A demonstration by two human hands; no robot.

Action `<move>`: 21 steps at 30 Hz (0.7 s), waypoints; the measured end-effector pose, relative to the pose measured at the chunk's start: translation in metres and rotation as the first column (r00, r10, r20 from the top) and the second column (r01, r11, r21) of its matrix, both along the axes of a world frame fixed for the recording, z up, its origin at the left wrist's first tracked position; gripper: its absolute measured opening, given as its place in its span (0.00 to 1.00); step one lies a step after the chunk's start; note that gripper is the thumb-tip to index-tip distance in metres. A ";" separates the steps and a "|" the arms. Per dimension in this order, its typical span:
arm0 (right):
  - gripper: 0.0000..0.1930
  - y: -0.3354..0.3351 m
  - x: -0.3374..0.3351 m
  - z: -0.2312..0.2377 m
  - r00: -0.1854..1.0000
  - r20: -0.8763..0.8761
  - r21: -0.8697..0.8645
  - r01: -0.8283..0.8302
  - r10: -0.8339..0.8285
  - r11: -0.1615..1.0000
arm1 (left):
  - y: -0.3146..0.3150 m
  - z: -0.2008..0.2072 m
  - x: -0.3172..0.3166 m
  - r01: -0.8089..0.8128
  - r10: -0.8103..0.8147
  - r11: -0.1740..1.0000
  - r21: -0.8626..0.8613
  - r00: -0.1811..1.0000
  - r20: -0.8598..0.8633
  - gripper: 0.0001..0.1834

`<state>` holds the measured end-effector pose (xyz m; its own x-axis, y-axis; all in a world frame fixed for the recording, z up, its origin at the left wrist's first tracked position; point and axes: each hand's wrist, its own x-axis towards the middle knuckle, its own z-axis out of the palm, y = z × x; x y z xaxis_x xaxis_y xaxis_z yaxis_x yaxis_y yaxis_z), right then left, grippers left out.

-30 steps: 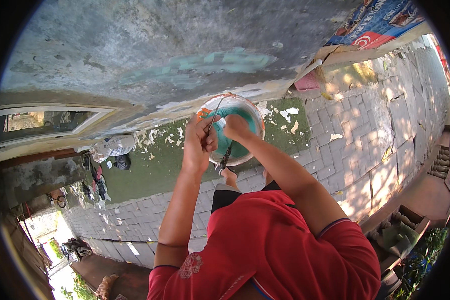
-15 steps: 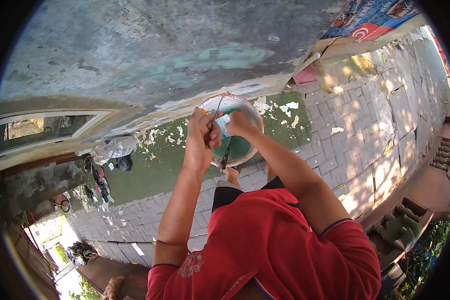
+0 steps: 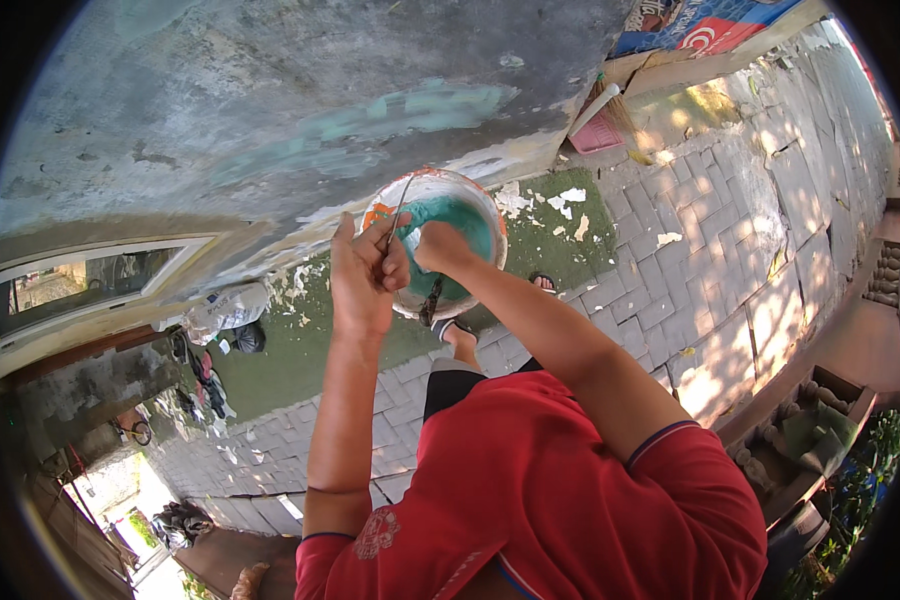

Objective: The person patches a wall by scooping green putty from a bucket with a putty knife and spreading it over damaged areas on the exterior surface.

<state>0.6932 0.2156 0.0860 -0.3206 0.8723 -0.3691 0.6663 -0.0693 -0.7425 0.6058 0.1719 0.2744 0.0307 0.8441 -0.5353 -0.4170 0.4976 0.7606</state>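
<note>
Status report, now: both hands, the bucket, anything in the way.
Left hand closed on thin rod. Right hand at bucket mouth, grip hidden. Teal paint inside. Dark stick-like thing at near rim.

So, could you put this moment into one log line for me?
left hand: holds thin wire-like piece | right hand: at white bucket's mouth, hold unclear | bucket contents: teal | wall: teal patch
</note>
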 end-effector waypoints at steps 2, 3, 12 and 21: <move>0.09 -0.003 -0.004 0.003 1.000 0.008 -0.028 -0.006 0.006 1.000 | -0.002 -0.001 -0.001 0.008 -0.008 1.000 0.006 1.000 0.017 0.40; 0.09 -0.003 -0.003 0.005 1.000 -0.014 -0.033 0.022 -0.023 0.999 | -0.003 0.000 -0.001 0.015 -0.016 1.000 0.011 1.000 0.025 0.40; 0.10 -0.010 -0.014 0.002 0.998 -0.065 -0.079 -0.023 0.018 0.997 | -0.009 0.005 -0.006 0.033 -0.033 0.999 -0.002 0.999 0.025 0.40; 0.12 -0.010 -0.007 0.008 0.998 -0.050 -0.037 0.022 -0.024 0.999 | -0.010 0.004 -0.014 -0.025 0.026 1.000 -0.003 0.999 0.021 0.40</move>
<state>0.6864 0.2058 0.0941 -0.3194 0.8660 -0.3848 0.6264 -0.1118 -0.7715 0.5916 0.1616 0.2787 0.0203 0.8433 -0.5370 -0.4452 0.4886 0.7504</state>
